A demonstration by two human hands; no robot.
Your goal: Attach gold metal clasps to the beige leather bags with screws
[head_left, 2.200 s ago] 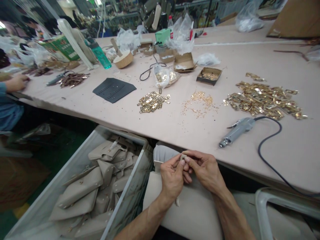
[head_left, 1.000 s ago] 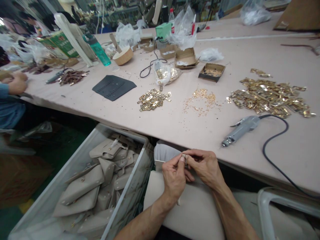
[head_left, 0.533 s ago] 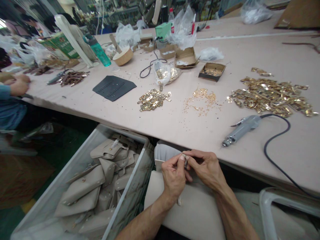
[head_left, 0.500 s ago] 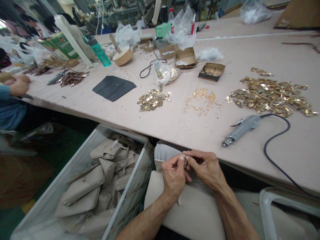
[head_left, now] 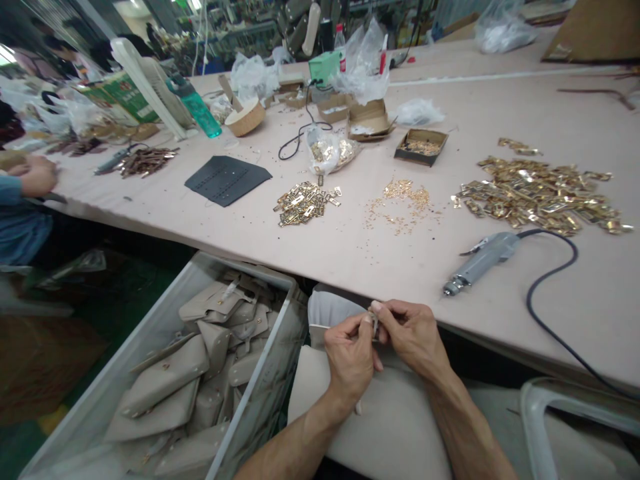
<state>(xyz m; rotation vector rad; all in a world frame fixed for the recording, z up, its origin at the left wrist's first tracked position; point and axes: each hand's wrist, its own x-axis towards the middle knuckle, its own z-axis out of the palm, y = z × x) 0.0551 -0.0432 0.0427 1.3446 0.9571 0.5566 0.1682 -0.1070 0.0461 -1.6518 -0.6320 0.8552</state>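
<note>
My left hand (head_left: 350,357) and my right hand (head_left: 411,333) meet just below the table's near edge, fingertips pinched together on a small metal clasp piece (head_left: 373,323), mostly hidden by the fingers. Under both hands a beige leather bag (head_left: 390,420) lies across my lap. On the table beyond lie a grey electric screwdriver (head_left: 477,261) with a black cord, scattered small gold screws (head_left: 403,203), a small heap of gold clasps (head_left: 305,202) and a large heap of gold clasp plates (head_left: 537,195).
A clear plastic bin (head_left: 150,327) at my left holds several beige bags. A dark leather panel (head_left: 228,179), a box of screws (head_left: 420,147), plastic bags and a teal bottle (head_left: 200,110) lie farther back. Another person's hand (head_left: 35,177) works at far left. A white chair frame (head_left: 555,407) stands at right.
My fingers have shifted slightly on the small piece, the right fingertips now a little higher. The view drifted slightly; nothing on the table moved.
</note>
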